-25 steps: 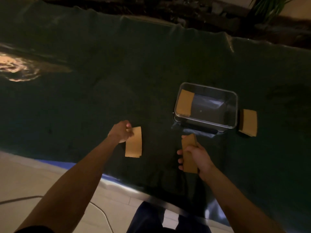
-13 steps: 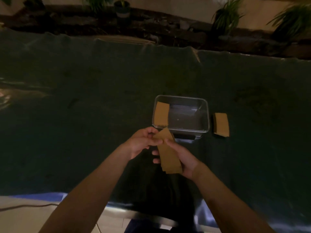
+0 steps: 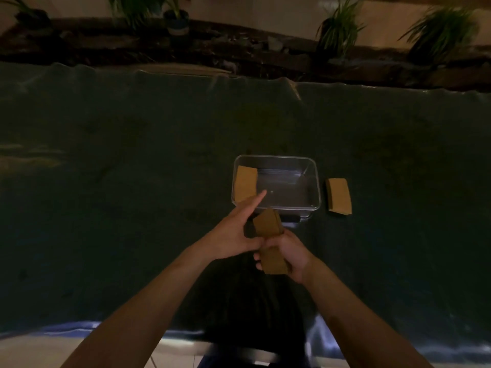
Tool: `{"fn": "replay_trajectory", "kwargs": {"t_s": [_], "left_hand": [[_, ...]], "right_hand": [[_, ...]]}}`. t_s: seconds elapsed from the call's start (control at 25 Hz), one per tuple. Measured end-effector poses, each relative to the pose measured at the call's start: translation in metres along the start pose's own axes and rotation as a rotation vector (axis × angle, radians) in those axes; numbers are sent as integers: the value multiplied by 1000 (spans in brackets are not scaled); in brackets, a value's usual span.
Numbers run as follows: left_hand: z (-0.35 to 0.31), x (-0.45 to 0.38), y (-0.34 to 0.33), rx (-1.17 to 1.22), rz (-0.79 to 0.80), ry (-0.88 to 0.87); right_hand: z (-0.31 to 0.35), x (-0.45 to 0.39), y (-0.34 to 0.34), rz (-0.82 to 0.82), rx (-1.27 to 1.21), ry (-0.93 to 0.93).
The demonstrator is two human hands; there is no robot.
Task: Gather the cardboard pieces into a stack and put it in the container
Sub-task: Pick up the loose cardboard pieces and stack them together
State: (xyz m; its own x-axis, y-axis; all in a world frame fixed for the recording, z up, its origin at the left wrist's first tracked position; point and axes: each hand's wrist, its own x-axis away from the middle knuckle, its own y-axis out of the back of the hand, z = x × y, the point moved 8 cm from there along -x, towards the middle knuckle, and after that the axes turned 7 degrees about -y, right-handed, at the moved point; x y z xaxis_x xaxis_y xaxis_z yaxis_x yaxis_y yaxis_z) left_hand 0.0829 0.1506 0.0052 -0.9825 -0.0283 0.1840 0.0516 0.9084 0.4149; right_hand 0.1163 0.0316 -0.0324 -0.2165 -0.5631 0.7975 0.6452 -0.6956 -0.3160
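My right hand (image 3: pixel 285 252) grips a small stack of brown cardboard pieces (image 3: pixel 268 224) just in front of the clear rectangular container (image 3: pixel 314 181). My left hand (image 3: pixel 236 229) rests flat against the stack's left side, its fingers stretched toward the container. One cardboard piece (image 3: pixel 245 186) lies inside the container at its left end. Another cardboard piece (image 3: pixel 338 196) lies on the cloth just right of the container.
A dark green cloth (image 3: pixel 132 168) covers the table. Its near edge (image 3: pixel 106 325) runs close to my body. Potted plants (image 3: pixel 337 27) and a dark ledge stand beyond the far edge.
My left hand carried its cardboard piece over to the right hand's pieces and now presses on the joined stack. The view has tilted up.
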Motion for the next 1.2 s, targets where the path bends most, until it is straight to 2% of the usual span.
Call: {"fn": "replay_trajectory", "kwargs": {"t_s": [0.08,0.16,0.24,0.4,0.64,0.88,1.0,1.12,1.2], "left_hand": [[-2,4,-10,28,89,-17],[-5,7,-23,-145,115,-76],[-9,7,-32,-282,76,-130],[-15,11,-30,-325,-24,-205],[-11,10,-35,-284,26,-176],[-18,11,-30,-321,-46,-254],[-15,7,-32,-190,8,-184],[-11,8,-22,313,-51,-40],[-7,7,-18,540,-138,72]], "right_hand": [[3,3,1,-12,1,13],[6,4,-1,-10,-24,27],[7,3,-5,0,-18,38],[8,3,-7,0,-44,73],[9,7,-14,11,-19,103],[4,19,-18,123,30,41],[2,21,-11,39,130,87],[7,20,-2,-157,373,197],[8,18,3,-274,542,222]]}}
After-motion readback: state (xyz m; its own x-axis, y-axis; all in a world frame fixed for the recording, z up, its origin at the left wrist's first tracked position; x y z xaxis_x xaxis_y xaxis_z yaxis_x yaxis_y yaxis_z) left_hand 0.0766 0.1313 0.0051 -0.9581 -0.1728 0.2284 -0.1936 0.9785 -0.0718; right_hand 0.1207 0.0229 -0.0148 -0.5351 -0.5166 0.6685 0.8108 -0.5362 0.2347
